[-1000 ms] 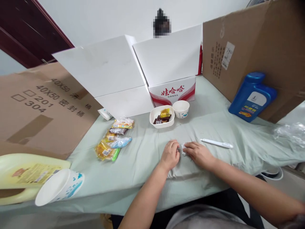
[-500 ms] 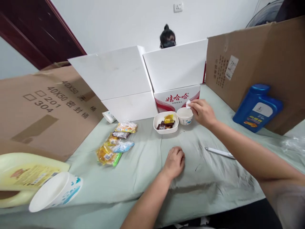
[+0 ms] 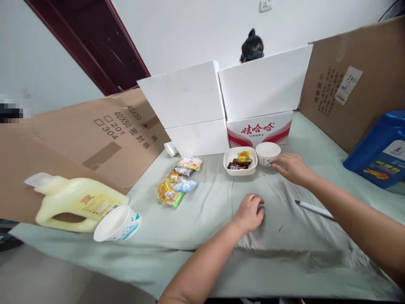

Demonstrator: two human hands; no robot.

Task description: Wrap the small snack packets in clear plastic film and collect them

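Observation:
My left hand [image 3: 249,212] rests on the green cloth, loosely curled with its fingers slightly apart and nothing seen in it. My right hand [image 3: 292,168] is at the right side of a white paper bowl [image 3: 268,154] with a blue print. Its fingertips are close to the bowl's wall; whether they touch it I cannot tell. Nothing shows between these fingers. Left of the bowl stands a white rectangular dish [image 3: 240,172] holding dark brown packets [image 3: 238,164] and a yellow packet [image 3: 244,156].
Several wrapped snacks [image 3: 177,181] lie left of the dish. A yellow jug [image 3: 85,202] and another paper bowl [image 3: 118,223] lie at the left. White boxes [image 3: 193,97] and cardboard [image 3: 107,135] stand behind. A white pen-like object [image 3: 314,209] and blue bottle [image 3: 379,152] are at right.
My right hand has come down from above the paper bowl to its right side. The small white crumpled piece it pinched is out of sight. The view has turned left.

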